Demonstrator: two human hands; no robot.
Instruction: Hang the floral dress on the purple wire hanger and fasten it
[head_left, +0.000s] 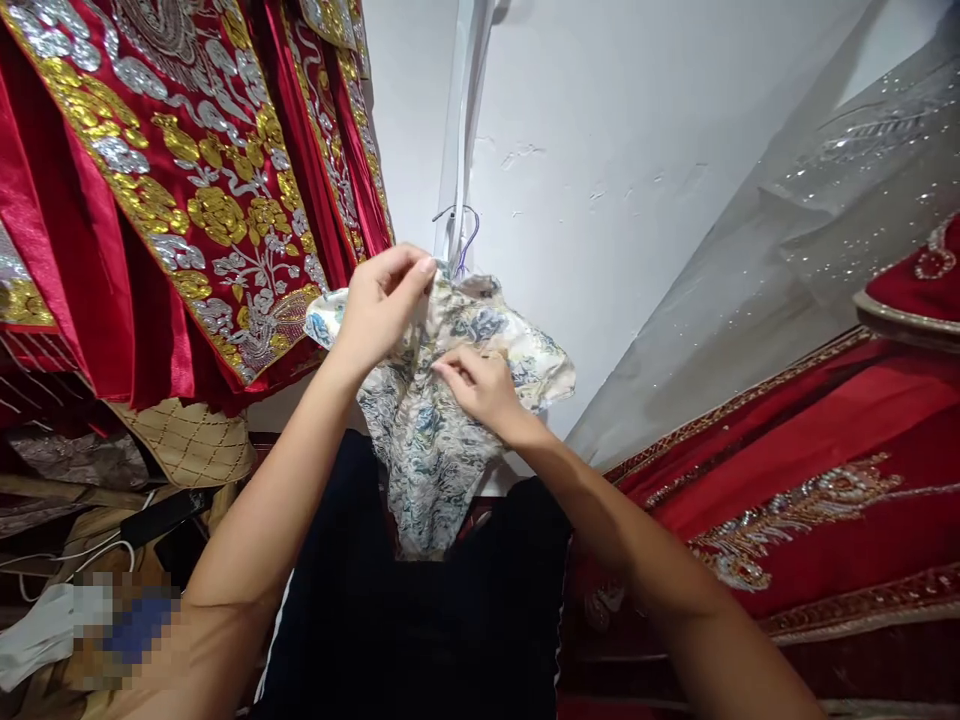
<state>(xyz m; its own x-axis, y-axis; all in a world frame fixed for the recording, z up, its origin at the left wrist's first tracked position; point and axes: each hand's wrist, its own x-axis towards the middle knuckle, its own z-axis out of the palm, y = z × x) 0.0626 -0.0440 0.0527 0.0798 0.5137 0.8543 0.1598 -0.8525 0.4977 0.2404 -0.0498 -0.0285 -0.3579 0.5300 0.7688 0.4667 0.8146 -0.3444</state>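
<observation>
In the head view, the garment (427, 450), pale with a blue-grey floral print, lies at the middle of the clock. Its short sleeves reach towards 9 and 3, and its body narrows towards 6, down between the person's dark trousers (345, 600).

The left hand (390, 300), close in at 10, has thumb and fingertips pinched together on the neckline. The right hand (480, 385), at the centre, lies over the garment's front with thumb and forefinger drawn narrow and the other fingers curled under; whether cloth is caught between the tips cannot be told. At 12, just above the collar, stands the hanger (471, 240), its purple hook in front of a pale strip (459, 120).

The wall (600, 150) is white at 1. A sheer, glittering veil (840, 230) slants down from 2. From 3 to 4 spreads a red gown (810, 420) with beaded trim. At 10 is a red robe (225, 210), thick with gold and silver embroidery.

At 8 are a black device (165, 515), a white cable (124, 545) beside it and, further out, a white cloth (34, 640) next to a pixelated patch.
</observation>
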